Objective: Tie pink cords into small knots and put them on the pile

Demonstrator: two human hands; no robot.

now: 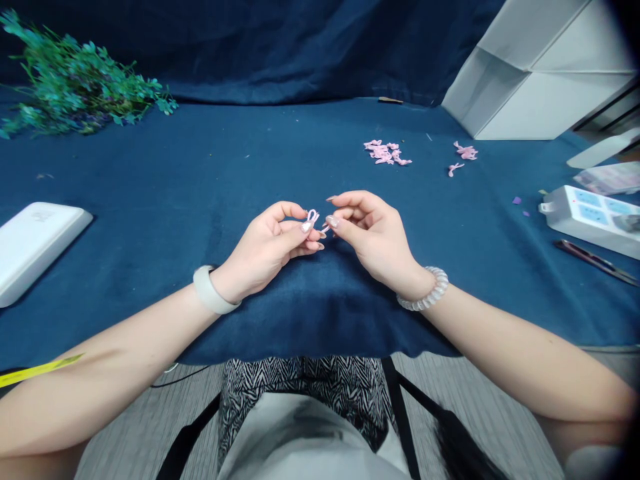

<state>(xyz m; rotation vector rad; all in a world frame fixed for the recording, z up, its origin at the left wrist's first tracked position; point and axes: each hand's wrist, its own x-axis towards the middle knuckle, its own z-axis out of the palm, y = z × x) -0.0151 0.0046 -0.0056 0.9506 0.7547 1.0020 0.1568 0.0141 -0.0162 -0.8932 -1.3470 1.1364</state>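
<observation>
Between the thumb and fingers of my left hand (273, 243) is a looped pink cord (313, 217), its loops standing up above the thumb. My right hand (373, 227) pinches a tail of the same cord between thumb and fingers, just to the right of the loops. Both hands are raised over the near part of the blue cloth (240, 167). Farther back lies a pile of small knotted pink cord pieces (384, 153). To its right are a smaller cluster (466, 151) and one single piece (455, 169).
A white box-like device (43, 233) lies at the left, below a leafy green plant (85, 87). On the right are a white power strip (590, 213), dark thread snips (595, 260) and a plastic packet (610, 179). White storage boxes (540, 100) stand at the back right.
</observation>
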